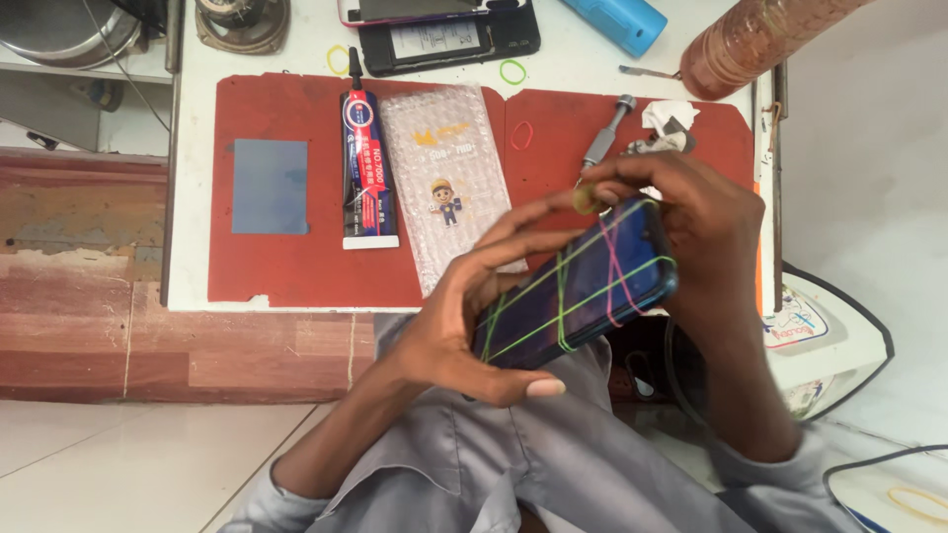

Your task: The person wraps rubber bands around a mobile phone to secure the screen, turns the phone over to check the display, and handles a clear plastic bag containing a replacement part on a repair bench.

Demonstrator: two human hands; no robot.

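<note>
The left hand (464,326) sits in the middle of the frame, a bit low. Its fingers are closed on the near end of a dark blue phone (578,286), with the thumb under the bottom edge. The right hand (701,232) is just to the right and a little higher. Its fingers are curled over the far end of the phone, so both hands are clamped on it. The phone is up in the air, tilted, above the lap and the table edge.

Thin rubber bands (560,296) go around the phone, some green and some pink. They cross each other over the dark glass. A small round yellow thing (585,200) shows at the tips of the right fingers, but it is too small to tell what it is.

To do this well, I think both hands should keep a firm, soft grip, so the bands stay flat and do not slide off the corners.

Behind the hands is a red mat (267,266) on a white table (188,197). On the mat lie a tube of glue (367,168), a bubble wrap pouch (449,178), a grey square sheet (270,186) at the left, and a metal screwdriver (607,130). At the top of the frame are another phone in parts (449,35) and a blue tube shape (617,20).
</note>
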